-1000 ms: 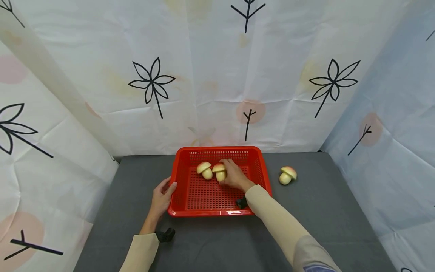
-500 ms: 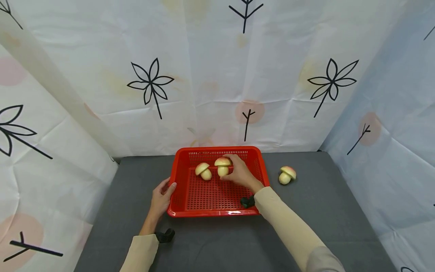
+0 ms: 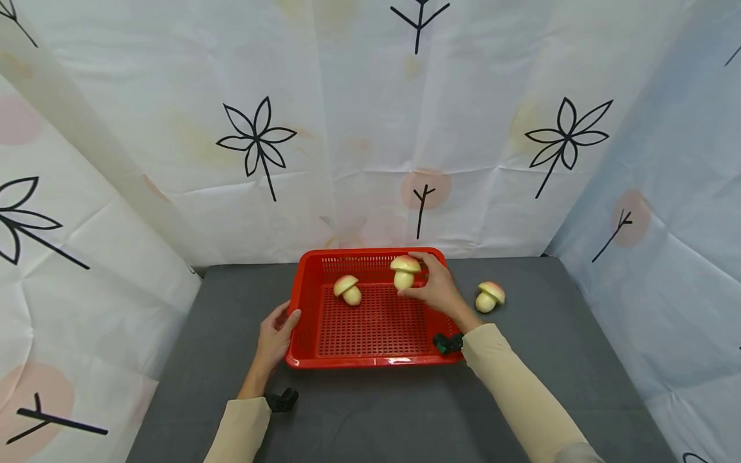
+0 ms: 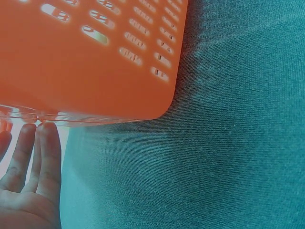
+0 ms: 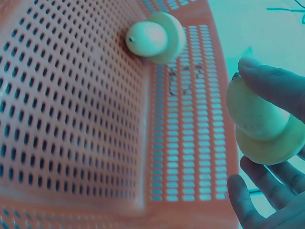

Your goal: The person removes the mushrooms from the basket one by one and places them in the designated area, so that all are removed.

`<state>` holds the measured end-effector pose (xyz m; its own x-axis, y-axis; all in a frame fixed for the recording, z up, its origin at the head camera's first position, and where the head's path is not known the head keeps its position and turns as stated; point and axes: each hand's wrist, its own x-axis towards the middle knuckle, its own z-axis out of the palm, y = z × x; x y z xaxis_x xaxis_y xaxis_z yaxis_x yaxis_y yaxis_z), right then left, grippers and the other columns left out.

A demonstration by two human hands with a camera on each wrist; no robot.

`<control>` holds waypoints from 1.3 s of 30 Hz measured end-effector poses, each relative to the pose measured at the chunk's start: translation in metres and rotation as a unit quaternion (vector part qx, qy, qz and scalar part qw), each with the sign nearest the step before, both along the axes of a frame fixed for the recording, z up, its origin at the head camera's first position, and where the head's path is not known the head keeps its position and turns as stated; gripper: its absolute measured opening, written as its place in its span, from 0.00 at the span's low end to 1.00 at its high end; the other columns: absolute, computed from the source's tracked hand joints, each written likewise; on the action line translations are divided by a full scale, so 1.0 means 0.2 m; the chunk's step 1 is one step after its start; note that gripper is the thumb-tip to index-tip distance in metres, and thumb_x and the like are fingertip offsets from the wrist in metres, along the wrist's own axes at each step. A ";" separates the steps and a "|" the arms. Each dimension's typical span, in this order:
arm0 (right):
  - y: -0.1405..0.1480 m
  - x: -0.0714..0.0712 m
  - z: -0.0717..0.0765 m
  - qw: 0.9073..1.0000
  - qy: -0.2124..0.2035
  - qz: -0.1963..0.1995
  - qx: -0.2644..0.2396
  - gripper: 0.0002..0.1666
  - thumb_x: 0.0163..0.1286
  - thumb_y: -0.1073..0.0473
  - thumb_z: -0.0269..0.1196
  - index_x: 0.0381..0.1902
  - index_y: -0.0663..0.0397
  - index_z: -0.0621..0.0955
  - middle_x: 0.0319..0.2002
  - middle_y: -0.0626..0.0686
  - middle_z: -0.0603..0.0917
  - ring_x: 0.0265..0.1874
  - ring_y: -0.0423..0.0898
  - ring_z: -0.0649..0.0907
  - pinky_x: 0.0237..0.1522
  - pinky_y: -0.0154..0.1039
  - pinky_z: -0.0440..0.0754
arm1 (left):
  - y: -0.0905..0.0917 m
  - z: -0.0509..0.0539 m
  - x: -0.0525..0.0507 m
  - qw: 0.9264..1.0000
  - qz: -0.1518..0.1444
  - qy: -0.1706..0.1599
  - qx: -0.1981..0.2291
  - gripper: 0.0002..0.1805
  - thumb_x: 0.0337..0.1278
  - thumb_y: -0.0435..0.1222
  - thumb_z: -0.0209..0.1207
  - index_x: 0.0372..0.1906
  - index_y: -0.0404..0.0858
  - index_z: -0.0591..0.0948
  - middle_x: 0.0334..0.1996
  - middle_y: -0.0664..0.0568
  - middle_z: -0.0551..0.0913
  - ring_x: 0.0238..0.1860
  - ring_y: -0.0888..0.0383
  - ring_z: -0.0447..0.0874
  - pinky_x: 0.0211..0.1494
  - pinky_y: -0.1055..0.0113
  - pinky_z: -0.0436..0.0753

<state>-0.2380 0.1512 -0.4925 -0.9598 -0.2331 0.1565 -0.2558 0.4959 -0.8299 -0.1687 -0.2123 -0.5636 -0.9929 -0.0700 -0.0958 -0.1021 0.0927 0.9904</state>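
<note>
My right hand (image 3: pixel 435 286) holds a toy mushroom (image 3: pixel 405 272) with a cream stem and a yellow-red cap, raised over the right part of the red basket (image 3: pixel 376 362). In the right wrist view, thumb and fingers pinch this mushroom (image 5: pixel 259 112) at its stem end and cap. A second mushroom (image 3: pixel 348 290) lies tilted inside the basket, left of the held one. At the basket's left side, my left hand (image 3: pixel 274 337) touches the rim. Seen from the left wrist, its straight fingers (image 4: pixel 49 152) meet the basket's edge (image 4: pixel 109 90).
A third mushroom (image 3: pixel 490 297) lies on the grey tabletop (image 3: pixel 370 418), right of the basket. White cloth (image 3: pixel 359 128) printed with black leaf outlines hangs behind and on both sides. Dark wrist bands (image 3: pixel 282 400) sit on the wrists.
My right hand has lifted one mushroom from beside the other and carried it right and slightly up. The left hand stays at the basket's rim, and the basket has not moved.
</note>
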 end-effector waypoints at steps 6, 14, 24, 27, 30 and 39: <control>0.13 0.01 0.03 1.000 0.010 -0.018 -0.001 0.51 0.55 0.59 0.80 0.73 0.57 0.67 0.65 0.62 0.73 0.61 0.62 0.74 0.59 0.60 0.76 | 0.00 0.01 0.00 1.000 0.002 0.008 -0.004 0.29 0.74 0.39 0.59 0.73 0.33 0.69 0.64 0.33 0.75 0.59 0.38 0.79 0.57 0.52 0.83; 0.32 0.02 0.04 0.998 -0.002 -0.052 -0.023 0.53 0.55 0.63 0.79 0.74 0.62 0.64 0.67 0.66 0.69 0.63 0.65 0.73 0.61 0.61 0.75 | 0.01 0.02 0.01 1.000 0.004 0.006 -0.008 0.29 0.74 0.40 0.58 0.73 0.33 0.68 0.64 0.33 0.75 0.59 0.39 0.79 0.55 0.56 0.85; 0.61 0.04 0.01 0.996 0.005 -0.089 0.024 0.52 0.59 0.62 0.77 0.75 0.64 0.62 0.68 0.69 0.68 0.64 0.69 0.72 0.60 0.65 0.75 | 0.01 0.01 0.01 1.000 0.008 0.014 -0.009 0.29 0.73 0.40 0.59 0.72 0.33 0.69 0.62 0.33 0.76 0.58 0.38 0.79 0.53 0.59 0.85; 0.69 0.06 0.00 0.994 0.002 -0.101 0.040 0.52 0.60 0.60 0.77 0.75 0.65 0.61 0.67 0.70 0.67 0.63 0.70 0.72 0.59 0.65 0.75 | 0.01 0.00 0.00 1.000 0.008 0.018 -0.012 0.29 0.74 0.40 0.59 0.72 0.33 0.70 0.62 0.33 0.77 0.58 0.38 0.79 0.51 0.64 0.86; 0.77 0.08 -0.01 0.992 -0.008 -0.116 0.053 0.53 0.62 0.58 0.76 0.75 0.67 0.60 0.68 0.71 0.66 0.62 0.71 0.71 0.58 0.65 0.75 | 0.00 0.00 0.00 1.000 0.007 0.016 -0.011 0.28 0.74 0.40 0.59 0.72 0.33 0.70 0.62 0.34 0.77 0.58 0.39 0.80 0.50 0.67 0.85; 0.95 0.13 -0.07 0.981 -0.036 -0.167 0.095 0.53 0.64 0.56 0.74 0.76 0.69 0.57 0.67 0.74 0.64 0.62 0.72 0.69 0.53 0.65 0.75 | 0.01 0.01 0.00 1.000 0.007 0.012 -0.011 0.28 0.73 0.39 0.59 0.72 0.33 0.70 0.61 0.33 0.77 0.58 0.38 0.80 0.50 0.67 0.85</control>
<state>-0.2113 0.3408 -0.5061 -0.9946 0.0770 0.0700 0.0025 0.6898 -0.7240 -0.1688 -0.2108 -0.5625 -0.9939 -0.0860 -0.0696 -0.0792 0.1138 0.9903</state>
